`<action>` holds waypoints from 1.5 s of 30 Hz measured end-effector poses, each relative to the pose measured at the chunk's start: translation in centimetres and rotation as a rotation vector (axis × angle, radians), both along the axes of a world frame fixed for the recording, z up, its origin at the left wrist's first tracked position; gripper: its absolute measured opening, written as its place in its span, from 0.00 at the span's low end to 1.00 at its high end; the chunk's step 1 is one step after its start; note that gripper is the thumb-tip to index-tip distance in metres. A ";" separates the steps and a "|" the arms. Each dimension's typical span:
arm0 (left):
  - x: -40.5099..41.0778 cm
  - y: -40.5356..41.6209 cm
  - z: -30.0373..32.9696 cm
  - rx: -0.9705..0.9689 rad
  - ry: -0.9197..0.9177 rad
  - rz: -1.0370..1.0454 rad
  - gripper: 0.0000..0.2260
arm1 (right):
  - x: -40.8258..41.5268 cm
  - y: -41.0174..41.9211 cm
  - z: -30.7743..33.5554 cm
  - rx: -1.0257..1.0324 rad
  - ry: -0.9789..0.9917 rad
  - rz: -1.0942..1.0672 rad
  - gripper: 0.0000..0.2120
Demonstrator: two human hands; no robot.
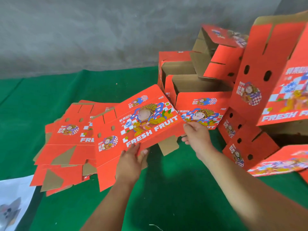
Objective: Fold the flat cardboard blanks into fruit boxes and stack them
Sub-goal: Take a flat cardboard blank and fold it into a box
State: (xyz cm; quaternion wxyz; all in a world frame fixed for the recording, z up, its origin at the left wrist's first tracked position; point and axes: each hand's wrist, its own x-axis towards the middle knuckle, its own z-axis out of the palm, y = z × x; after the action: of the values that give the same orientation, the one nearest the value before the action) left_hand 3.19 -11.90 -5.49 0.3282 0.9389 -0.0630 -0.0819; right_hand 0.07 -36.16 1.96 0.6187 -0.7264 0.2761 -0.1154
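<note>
Both forearms reach up from the bottom of the frame, nearest to me, over the green surface point(166, 197) that fills the lower half of the picture. From there I go by size. At the right of the frame the folded fruit boxes point(200, 90) lie in a loose heap, some open-topped, some tipped on their sides; I judge this is where finished ones are dropped, though it is no tidy stack yet. Left of centre the pile of flat blanks point(66, 147) lies fanned out, near enough to draw from. At centre sits the task's thing, the flat blank point(141, 124) in my hands, printed side up and raised at a tilt above the pile. My left hand point(131, 162) holds its near edge, fingers point(135, 147) lying along the printed face and thumb beneath, so it is holding the card. My right hand point(196, 132) pinches the right-hand corner, fingers curled under it. Holding it at two edges like this would, I judge, let me push the flat sleeve open into a box shape. A white sheet point(15, 197) lies at lower left.
</note>
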 end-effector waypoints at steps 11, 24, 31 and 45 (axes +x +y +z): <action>-3.2 -4.6 4.8 -0.568 -0.114 0.075 0.11 | -4.3 0.8 2.9 -0.755 0.147 0.318 0.27; -6.7 -10.6 12.8 -1.149 -0.028 0.113 0.21 | -7.9 0.8 6.4 -1.337 0.086 -0.079 0.31; -8.0 -12.1 13.2 -1.366 0.355 0.289 0.12 | -8.3 -1.0 6.6 -1.479 0.171 -0.071 0.29; -11.6 -13.7 16.8 -1.608 0.639 0.362 0.24 | -8.9 -1.4 6.5 -1.648 -0.066 0.023 0.14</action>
State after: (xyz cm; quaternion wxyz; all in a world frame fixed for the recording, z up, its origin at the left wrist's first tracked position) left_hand -8.40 -25.55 11.31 0.8991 0.3518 0.1426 -0.2182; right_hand -8.79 -37.57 8.50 -0.1038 -0.9464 0.0771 -0.2960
